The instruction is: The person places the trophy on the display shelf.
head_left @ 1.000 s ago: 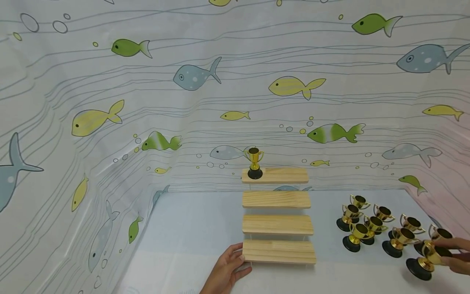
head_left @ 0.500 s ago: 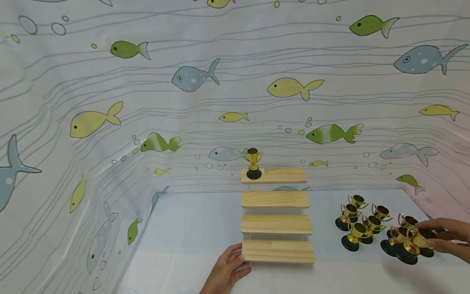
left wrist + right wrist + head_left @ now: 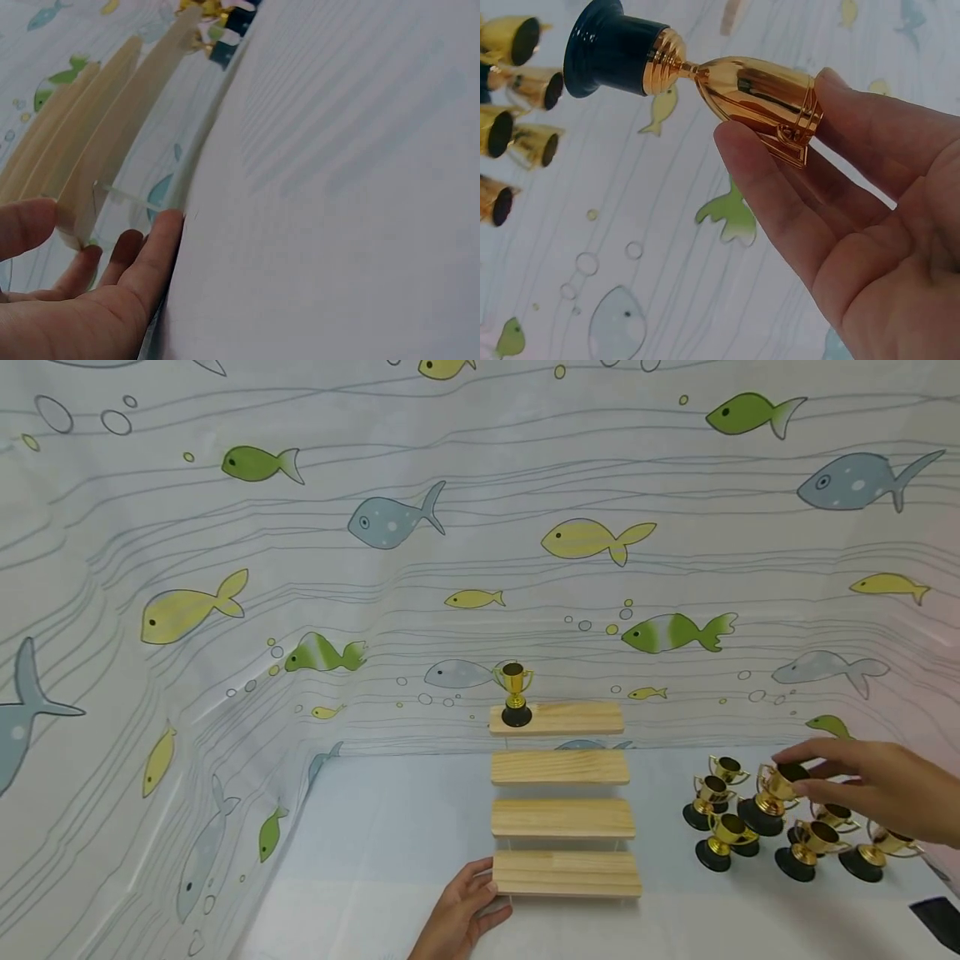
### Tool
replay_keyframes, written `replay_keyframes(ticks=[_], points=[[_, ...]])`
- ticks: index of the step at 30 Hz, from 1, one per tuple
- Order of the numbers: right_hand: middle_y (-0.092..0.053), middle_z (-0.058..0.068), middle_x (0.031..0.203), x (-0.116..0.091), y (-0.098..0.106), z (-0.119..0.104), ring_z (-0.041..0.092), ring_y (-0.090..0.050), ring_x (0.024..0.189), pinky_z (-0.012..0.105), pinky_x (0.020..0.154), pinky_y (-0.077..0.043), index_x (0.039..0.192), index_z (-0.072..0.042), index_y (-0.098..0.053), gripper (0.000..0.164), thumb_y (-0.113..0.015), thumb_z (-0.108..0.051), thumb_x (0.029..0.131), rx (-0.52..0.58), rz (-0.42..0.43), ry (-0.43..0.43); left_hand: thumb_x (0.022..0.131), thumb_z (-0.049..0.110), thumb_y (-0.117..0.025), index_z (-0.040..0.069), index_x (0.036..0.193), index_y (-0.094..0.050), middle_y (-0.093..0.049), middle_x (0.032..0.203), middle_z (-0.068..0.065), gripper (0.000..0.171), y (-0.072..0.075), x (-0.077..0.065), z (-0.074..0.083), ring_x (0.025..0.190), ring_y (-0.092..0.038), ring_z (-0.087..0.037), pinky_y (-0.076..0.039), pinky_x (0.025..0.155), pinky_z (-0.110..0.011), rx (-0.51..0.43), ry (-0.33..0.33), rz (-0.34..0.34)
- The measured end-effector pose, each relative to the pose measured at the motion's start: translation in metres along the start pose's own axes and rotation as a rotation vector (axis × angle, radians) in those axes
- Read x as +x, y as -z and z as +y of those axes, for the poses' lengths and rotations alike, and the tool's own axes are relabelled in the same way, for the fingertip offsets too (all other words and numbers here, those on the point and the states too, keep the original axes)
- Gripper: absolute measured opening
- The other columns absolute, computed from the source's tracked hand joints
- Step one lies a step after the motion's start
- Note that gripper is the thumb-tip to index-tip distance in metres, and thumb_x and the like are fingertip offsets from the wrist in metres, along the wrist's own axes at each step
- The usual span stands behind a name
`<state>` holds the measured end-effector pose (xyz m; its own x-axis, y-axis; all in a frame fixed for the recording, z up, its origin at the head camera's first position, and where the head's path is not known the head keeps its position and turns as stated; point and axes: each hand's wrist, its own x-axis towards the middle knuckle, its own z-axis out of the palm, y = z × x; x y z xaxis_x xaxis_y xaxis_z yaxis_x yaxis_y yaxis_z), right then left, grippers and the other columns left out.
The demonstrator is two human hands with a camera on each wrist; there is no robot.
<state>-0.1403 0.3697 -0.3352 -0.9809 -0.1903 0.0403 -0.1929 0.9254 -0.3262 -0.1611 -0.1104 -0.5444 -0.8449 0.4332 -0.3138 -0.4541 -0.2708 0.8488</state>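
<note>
My right hand (image 3: 873,785) pinches a small gold trophy cup (image 3: 775,787) with a black base near its rim, above the other trophies. In the right wrist view, thumb and fingers close on the cup (image 3: 757,94), its base pointing away from the palm. My left hand (image 3: 459,908) grips the left end of the lowest board of a tiered wooden shelf (image 3: 567,873). The left wrist view shows the thumb and fingers about the board end (image 3: 79,217) and its clear support. Another gold trophy (image 3: 515,695) stands upright at the left of the top board.
Several gold trophies (image 3: 726,837) stand in a group on the white table right of the shelf. A black object (image 3: 936,920) lies at the lower right. Fish-printed cloth (image 3: 465,618) rises behind and along the sides.
My right hand has carried the trophy left and farther back, from the group's right edge to above its middle. My left hand stays on the shelf. The black object has come into view.
</note>
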Motion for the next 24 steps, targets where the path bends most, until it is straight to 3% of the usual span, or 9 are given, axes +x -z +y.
replay_keyframes(ticks=[6,13,18,24], points=[[-0.066,0.001,0.110,0.021,0.013,-0.024,0.005,-0.064,0.084,0.028,0.063,-0.057,0.118,-0.019,-0.059,0.035,-0.066,-0.029,0.086,0.011,0.003,0.089,0.091,0.025,-0.060,0.003,0.140,-0.029,-0.043,0.133,-0.015,0.062,0.000,0.000,0.000,0.113,-0.055,-0.021,-0.049,0.098,-0.042,-0.004,0.004,-0.005],[-0.066,-0.002,0.107,0.041,0.023,-0.048,0.007,-0.063,0.084,0.024,0.063,-0.055,0.121,-0.018,-0.058,0.036,-0.061,-0.035,0.089,0.066,-0.068,0.096,0.092,0.024,-0.060,0.002,0.141,-0.028,-0.038,0.135,-0.016,0.063,0.000,0.001,0.000,0.113,-0.054,-0.020,-0.048,0.098,-0.042,0.001,-0.002,-0.003],[-0.067,-0.004,0.107,0.055,0.027,-0.062,0.010,-0.064,0.088,0.024,0.065,-0.054,0.119,-0.022,-0.059,0.035,-0.060,-0.039,0.089,0.080,-0.095,0.130,0.091,0.024,-0.060,0.002,0.140,-0.029,-0.043,0.133,-0.015,0.062,0.000,0.000,-0.001,0.114,-0.055,-0.021,-0.048,0.098,-0.043,0.004,-0.012,-0.008],[-0.067,-0.004,0.108,0.073,0.031,-0.078,0.013,-0.064,0.094,0.024,0.069,-0.054,0.118,-0.022,-0.060,0.031,-0.061,-0.033,0.090,0.122,-0.108,0.185,0.091,0.024,-0.060,0.003,0.140,-0.030,-0.044,0.131,-0.014,0.062,0.000,0.000,-0.001,0.113,-0.055,-0.021,-0.048,0.098,-0.043,0.001,-0.011,-0.007]])
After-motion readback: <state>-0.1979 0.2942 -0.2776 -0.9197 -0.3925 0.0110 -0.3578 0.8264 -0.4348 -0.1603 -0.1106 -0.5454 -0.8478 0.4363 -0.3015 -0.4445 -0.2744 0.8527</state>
